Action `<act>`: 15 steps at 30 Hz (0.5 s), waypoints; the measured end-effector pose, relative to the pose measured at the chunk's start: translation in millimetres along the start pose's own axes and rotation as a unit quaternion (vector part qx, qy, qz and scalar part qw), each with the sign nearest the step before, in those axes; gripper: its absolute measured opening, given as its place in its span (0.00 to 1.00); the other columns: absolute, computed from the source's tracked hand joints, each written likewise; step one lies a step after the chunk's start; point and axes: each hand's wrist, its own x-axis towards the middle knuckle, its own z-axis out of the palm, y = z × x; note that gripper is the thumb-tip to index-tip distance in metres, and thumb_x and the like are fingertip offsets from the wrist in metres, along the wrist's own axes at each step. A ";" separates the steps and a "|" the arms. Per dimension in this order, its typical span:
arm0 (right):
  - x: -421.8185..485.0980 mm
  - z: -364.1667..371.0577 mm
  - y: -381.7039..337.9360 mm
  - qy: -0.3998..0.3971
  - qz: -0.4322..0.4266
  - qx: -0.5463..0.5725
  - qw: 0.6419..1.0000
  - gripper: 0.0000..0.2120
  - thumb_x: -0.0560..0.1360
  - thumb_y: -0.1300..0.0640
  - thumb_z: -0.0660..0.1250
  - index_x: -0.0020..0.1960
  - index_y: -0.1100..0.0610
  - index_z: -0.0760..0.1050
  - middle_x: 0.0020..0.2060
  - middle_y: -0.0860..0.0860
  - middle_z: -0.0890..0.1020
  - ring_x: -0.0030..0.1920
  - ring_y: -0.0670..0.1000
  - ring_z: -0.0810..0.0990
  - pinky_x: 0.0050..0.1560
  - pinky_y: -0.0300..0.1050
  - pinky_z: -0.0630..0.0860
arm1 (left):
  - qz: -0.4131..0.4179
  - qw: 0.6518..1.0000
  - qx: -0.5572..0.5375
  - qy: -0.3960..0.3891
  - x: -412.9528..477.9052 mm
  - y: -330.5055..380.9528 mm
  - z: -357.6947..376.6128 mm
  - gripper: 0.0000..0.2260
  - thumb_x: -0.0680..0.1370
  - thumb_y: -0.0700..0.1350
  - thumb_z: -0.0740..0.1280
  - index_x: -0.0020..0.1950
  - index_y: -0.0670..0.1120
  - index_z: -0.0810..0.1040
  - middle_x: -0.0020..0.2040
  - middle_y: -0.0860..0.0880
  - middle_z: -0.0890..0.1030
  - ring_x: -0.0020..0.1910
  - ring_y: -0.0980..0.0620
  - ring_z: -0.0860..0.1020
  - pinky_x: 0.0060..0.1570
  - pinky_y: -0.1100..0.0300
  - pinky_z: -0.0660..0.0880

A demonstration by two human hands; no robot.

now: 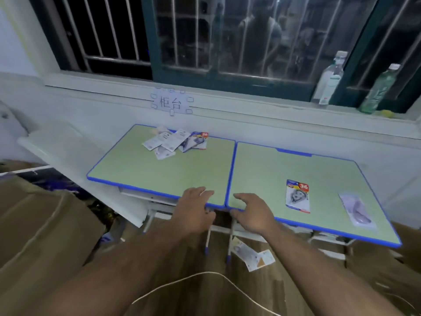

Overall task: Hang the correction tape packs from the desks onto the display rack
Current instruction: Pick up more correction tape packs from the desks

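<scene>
Resting at the near edge where the two counters met, both hands were shown in the head view with nothing held. The left hand [196, 208] was laid over the edge of the left counter [141, 169], its fingers [205, 193] loosely extended. The right hand [252, 215] was placed over the corner of the right counter [262, 174], its fingers [239, 197] relaxed and slightly spread. A heap of correction tape packs [175, 142] was seen at the far side of the left counter, well apart from either hand. A single pack [298, 196] lay face up on the right counter, near the right hand, with a clear-wrapped item [357, 210], perhaps another pack, beside it. The display rack was not in view. The step in hand was judged to be the picking up of a pack, not yet begun. The next move would call for the right hand to be carried to the single pack and the flat card pinched at an edge.
</scene>
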 end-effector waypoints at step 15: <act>224.4 58.8 -91.8 -0.121 -0.054 -0.025 0.991 0.29 0.77 0.47 0.71 0.76 0.49 0.70 0.75 0.51 0.71 0.72 0.52 0.72 0.69 0.43 0.67 | -0.146 0.988 -0.054 0.020 141.0 -152.5 -18.6 0.32 0.77 0.54 0.70 0.80 0.53 0.65 0.79 0.52 0.67 0.77 0.49 0.61 0.75 0.54 0.63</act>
